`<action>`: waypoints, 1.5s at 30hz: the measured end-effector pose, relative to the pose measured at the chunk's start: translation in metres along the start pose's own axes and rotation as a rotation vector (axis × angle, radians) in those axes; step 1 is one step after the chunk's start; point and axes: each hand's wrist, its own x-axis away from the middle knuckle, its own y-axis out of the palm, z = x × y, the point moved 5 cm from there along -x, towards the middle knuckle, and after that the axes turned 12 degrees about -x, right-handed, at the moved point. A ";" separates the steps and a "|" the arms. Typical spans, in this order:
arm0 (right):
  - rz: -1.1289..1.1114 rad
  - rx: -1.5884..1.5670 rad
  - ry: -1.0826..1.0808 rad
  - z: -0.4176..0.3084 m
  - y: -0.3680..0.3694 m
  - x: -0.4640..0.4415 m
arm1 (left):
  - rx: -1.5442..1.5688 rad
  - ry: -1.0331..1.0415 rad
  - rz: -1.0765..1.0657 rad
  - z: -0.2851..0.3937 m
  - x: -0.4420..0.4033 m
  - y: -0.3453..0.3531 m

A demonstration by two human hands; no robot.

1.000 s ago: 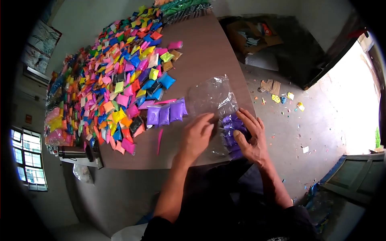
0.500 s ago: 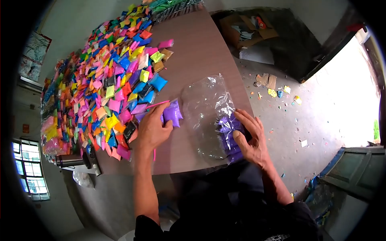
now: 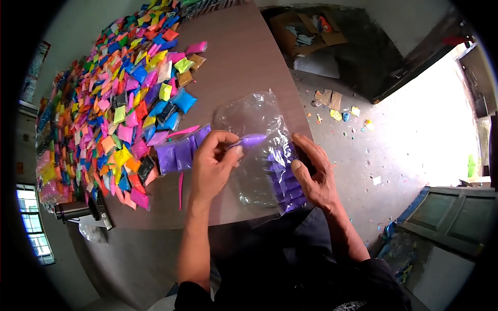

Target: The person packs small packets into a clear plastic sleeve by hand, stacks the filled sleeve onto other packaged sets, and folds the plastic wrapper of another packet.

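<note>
My left hand (image 3: 211,165) pinches one small purple packet (image 3: 253,140) between thumb and fingertips, over a clear plastic bag (image 3: 244,111) that lies flat on the table. Inside the bag's right side, several purple packets (image 3: 288,187) sit in an overlapping column. My right hand (image 3: 317,179) grips that right edge, thumb over the film and fingers along the side; the fingers' undersides are hidden. Left of my left hand, more purple packets (image 3: 175,155) lie side by side, partly hidden by it. One pink strip (image 3: 184,130) is above them and another pink strip (image 3: 180,192) below.
A big heap of multicoloured packets (image 3: 116,111) covers the left of the brown table (image 3: 233,57). On the floor to the right are an open cardboard box (image 3: 332,36), flattened cardboard (image 3: 328,98) and scattered scraps. A doorway lies beyond.
My left hand has moved right from the purple packets on the table, carrying one packet over the clear bag. My right hand stays at the bag's edge. The whole view has shifted slightly.
</note>
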 end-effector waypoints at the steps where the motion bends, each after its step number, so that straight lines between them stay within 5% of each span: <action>1: -0.007 0.001 -0.005 -0.001 0.000 -0.002 | 0.037 -0.009 -0.016 -0.007 -0.003 0.010; 6: -0.027 0.017 -0.001 -0.006 0.001 -0.008 | 0.062 0.031 -0.056 -0.014 -0.006 0.037; 12: -0.057 0.094 -0.039 -0.003 0.002 -0.009 | -0.254 -0.046 -0.101 -0.014 -0.005 0.042; 17: -0.025 0.074 -0.050 -0.002 0.003 -0.008 | -0.484 0.326 0.027 0.003 -0.007 0.047; 23: -0.004 0.035 -0.052 0.002 0.004 -0.009 | -0.492 0.366 0.064 0.006 -0.002 0.046; 25: 0.010 0.020 -0.021 -0.001 0.005 -0.008 | -0.510 0.413 0.088 0.015 0.004 0.034; 28: 0.021 -0.018 -0.037 0.005 0.005 -0.008 | -0.548 0.179 0.244 0.030 0.021 -0.011; 33: 0.024 -0.005 -0.018 0.002 0.004 -0.007 | -1.048 0.124 0.614 0.010 0.036 -0.121; 38: 0.019 0.013 -0.022 0.003 0.004 -0.007 | -0.934 -0.008 0.545 -0.033 0.038 -0.163; 40: 0.016 0.016 -0.020 0.001 0.004 -0.007 | -0.553 -0.032 0.474 -0.048 0.037 -0.166; 45: -0.001 0.022 -0.013 0.003 0.003 -0.007 | -0.308 -0.027 0.416 -0.044 0.042 -0.170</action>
